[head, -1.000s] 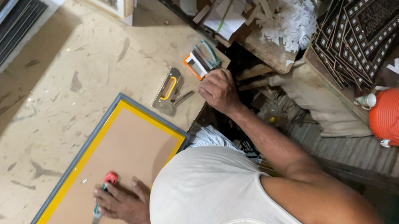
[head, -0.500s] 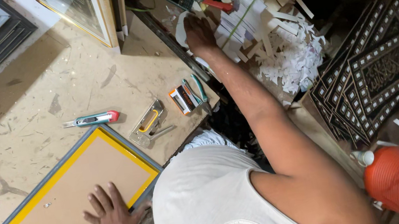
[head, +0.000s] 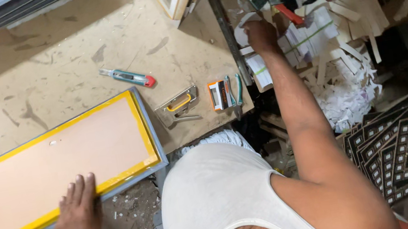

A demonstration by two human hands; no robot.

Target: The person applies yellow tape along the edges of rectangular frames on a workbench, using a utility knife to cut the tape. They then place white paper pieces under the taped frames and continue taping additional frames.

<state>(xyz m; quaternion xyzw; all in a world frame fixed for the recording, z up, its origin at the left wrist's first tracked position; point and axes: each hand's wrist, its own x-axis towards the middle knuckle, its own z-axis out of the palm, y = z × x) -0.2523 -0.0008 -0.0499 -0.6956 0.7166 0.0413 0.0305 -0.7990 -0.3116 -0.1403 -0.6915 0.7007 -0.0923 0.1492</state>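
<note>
While the left hand (head: 77,211) is lying flat, fingers spread, on the near edge of the yellow-bordered frame (head: 61,171), the right hand (head: 260,31) is reaching into the paper strips (head: 306,40) far right of that frame; its grip is hidden, so its state cannot be told. The frame is resting back-up on the table (head: 61,60). Just beyond the frame's far corner, a utility knife (head: 127,77) is lying; right of the frame, a staple gun (head: 178,105), a small box (head: 218,95) and pliers (head: 234,92) are sitting.
</note>
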